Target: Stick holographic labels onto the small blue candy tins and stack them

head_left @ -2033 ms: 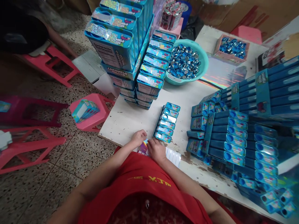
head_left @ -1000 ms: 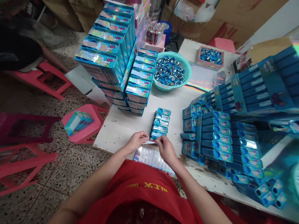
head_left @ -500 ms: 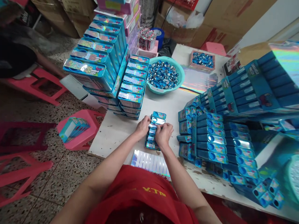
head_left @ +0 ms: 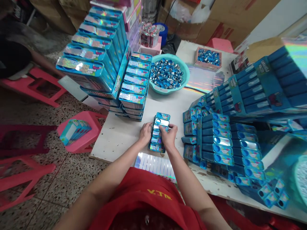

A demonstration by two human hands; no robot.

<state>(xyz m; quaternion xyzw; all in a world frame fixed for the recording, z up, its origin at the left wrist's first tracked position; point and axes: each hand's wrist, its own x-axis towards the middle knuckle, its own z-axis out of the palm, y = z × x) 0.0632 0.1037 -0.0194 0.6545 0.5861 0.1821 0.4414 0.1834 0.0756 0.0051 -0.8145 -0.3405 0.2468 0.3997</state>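
A short row of narrow blue boxes (head_left: 163,115), with shiny printed tops and round blue spots, lies on the table in front of me. My left hand (head_left: 145,133) presses its curled fingers against the row's left side. Across from it, my right hand (head_left: 169,136) has its thumb on top of a middle box and its fingers wrapped round the right side. Both hands partly cover the boxes. Closer to my body lies a sheet of silvery holographic strips (head_left: 155,165).
A turquoise basin (head_left: 168,91) of blue and silver caps stands behind the row. Blue boxes are stacked at left (head_left: 133,97) and right (head_left: 223,150). A pink box of caps (head_left: 208,65) sits farther back. Beside the table is a pink stool (head_left: 82,140); a person sits at far left.
My left hand has moved from the top of the boxes down to their left side. My right thumb has shifted slightly left over the row. The view has moved a little.
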